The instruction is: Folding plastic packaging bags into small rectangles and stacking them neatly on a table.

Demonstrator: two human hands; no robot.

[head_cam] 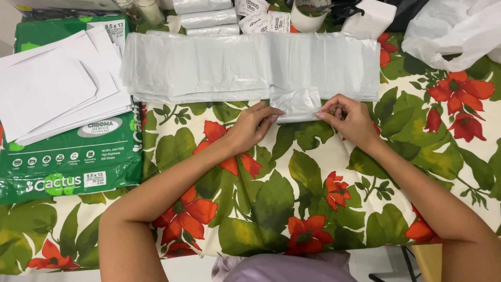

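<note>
Both hands on small folded plastic bag [296, 104], front edge of flattened bag stack [250, 65], mid-desk. Left hand [254, 127] presses flat, fingers extended; right hand [350, 117] pinches corner. Fold mostly made; rolled bags [206, 18] behind.

I am reaching both bare forearms forward, converging toward the middle. My left hand [254, 127] is lying palm down, fingers stretched flat and pointing right. My right hand [350, 117] is curling (fingertips pinched together), knuckles facing up.
</note>
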